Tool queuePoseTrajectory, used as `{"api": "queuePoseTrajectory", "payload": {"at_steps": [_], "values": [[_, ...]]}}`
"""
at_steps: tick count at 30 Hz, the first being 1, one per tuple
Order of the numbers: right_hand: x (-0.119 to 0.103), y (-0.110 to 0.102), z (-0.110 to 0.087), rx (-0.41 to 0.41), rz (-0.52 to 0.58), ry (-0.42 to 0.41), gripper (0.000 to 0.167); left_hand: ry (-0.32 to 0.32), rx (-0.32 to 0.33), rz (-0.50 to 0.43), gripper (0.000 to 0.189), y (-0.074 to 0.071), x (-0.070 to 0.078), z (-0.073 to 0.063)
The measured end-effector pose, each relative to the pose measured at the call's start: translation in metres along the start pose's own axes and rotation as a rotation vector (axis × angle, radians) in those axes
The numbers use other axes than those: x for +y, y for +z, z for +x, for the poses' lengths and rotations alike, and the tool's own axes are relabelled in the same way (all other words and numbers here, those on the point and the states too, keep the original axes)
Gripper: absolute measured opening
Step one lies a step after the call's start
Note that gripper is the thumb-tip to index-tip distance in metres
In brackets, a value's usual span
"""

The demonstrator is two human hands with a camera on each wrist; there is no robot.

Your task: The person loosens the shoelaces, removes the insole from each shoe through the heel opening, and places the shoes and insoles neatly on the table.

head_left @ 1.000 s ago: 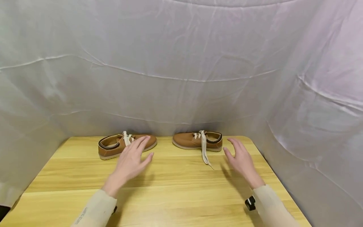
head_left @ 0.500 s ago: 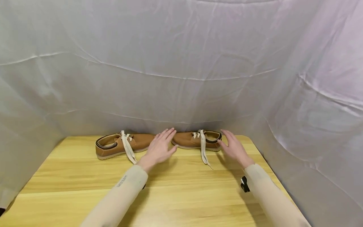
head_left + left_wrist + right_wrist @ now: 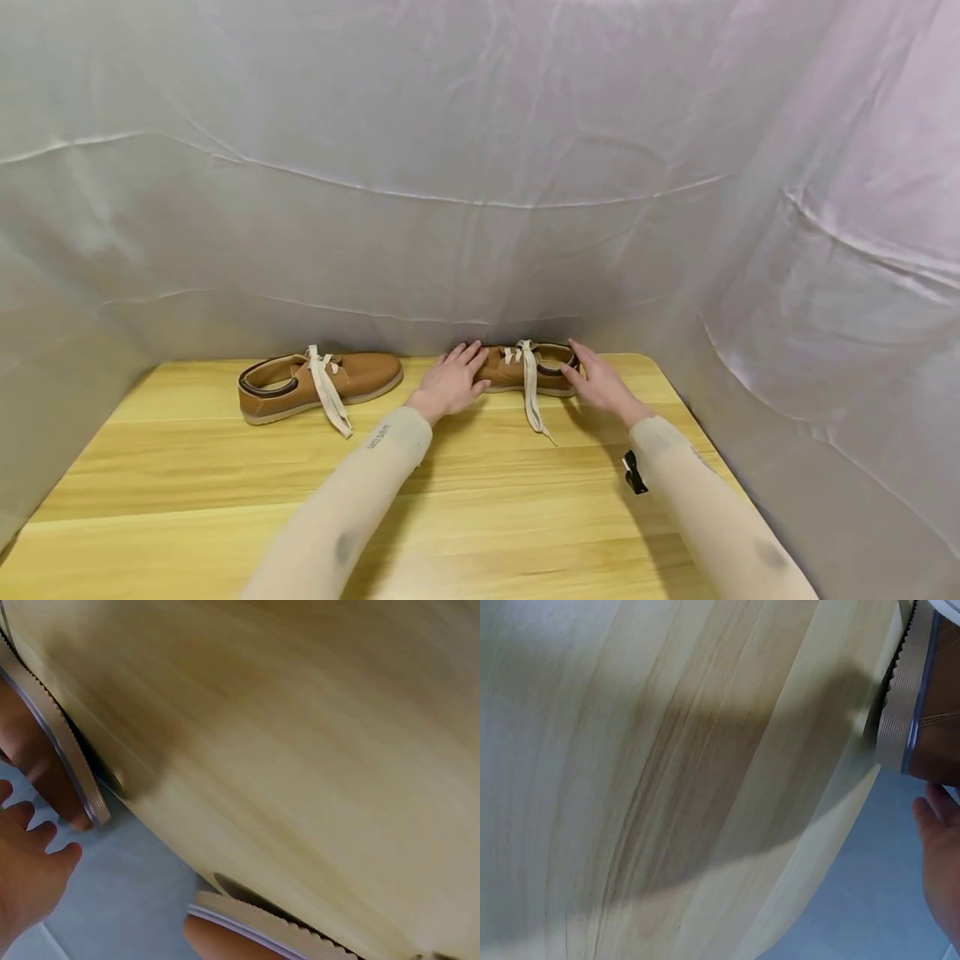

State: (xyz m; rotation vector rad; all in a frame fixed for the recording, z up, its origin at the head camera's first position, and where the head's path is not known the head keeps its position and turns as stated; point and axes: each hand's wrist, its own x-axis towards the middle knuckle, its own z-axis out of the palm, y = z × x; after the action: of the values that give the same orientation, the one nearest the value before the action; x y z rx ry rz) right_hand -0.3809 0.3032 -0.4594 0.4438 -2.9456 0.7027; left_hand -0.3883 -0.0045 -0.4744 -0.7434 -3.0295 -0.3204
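Two brown lace-up shoes with pale laces stand at the far edge of the table, toes facing each other. At the toe of the right-hand shoe (image 3: 506, 377) is my left hand (image 3: 452, 383), fingers spread loosely and overlapping the toe in the head view. The left wrist view shows those fingertips beside the toe (image 3: 45, 769). My right hand (image 3: 602, 387) reaches round that shoe's heel (image 3: 939, 742), its fingertips right at the back of the heel in the right wrist view. The left-hand shoe (image 3: 371, 375) stands apart, untouched.
The wooden table (image 3: 510, 508) runs back to a grey fabric curtain (image 3: 420, 250), which hangs close behind the shoes. More curtain (image 3: 847, 333) stands along the right side. Loose lace ends (image 3: 532, 404) trail from the right-hand shoe onto the tabletop.
My left hand has moved right, from over the left-hand shoe to the right-hand shoe's toe. My right hand has come in leftward to that shoe's heel.
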Motion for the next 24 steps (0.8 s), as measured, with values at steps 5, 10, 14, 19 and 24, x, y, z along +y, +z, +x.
{"api": "queuePoseTrajectory", "payload": {"at_steps": [5, 10, 14, 19, 24], "values": [[0.0018, -0.0002, 0.0017, -0.019, 0.049, 0.022, 0.066, 0.01, -0.017, 0.037, 0.058, 0.0007, 0.0054, 0.0033], [0.0037, -0.0011, 0.0026, -0.017, 0.081, 0.027, 0.065, 0.035, 0.025, 0.082, 0.05, 0.0009, 0.0062, 0.0049], [0.0024, -0.0005, 0.0035, -0.012, 0.087, 0.035, 0.065, 0.043, 0.037, 0.092, 0.047, -0.0003, 0.0048, 0.0043], [-0.0006, 0.0002, 0.0014, -0.002, 0.089, 0.02, 0.065, 0.031, 0.047, 0.1, 0.045, -0.0023, 0.0043, 0.0022], [-0.0038, 0.0003, -0.0054, 0.005, 0.091, -0.005, 0.064, 0.051, 0.065, 0.122, 0.044, -0.0035, 0.004, -0.0019]]}}
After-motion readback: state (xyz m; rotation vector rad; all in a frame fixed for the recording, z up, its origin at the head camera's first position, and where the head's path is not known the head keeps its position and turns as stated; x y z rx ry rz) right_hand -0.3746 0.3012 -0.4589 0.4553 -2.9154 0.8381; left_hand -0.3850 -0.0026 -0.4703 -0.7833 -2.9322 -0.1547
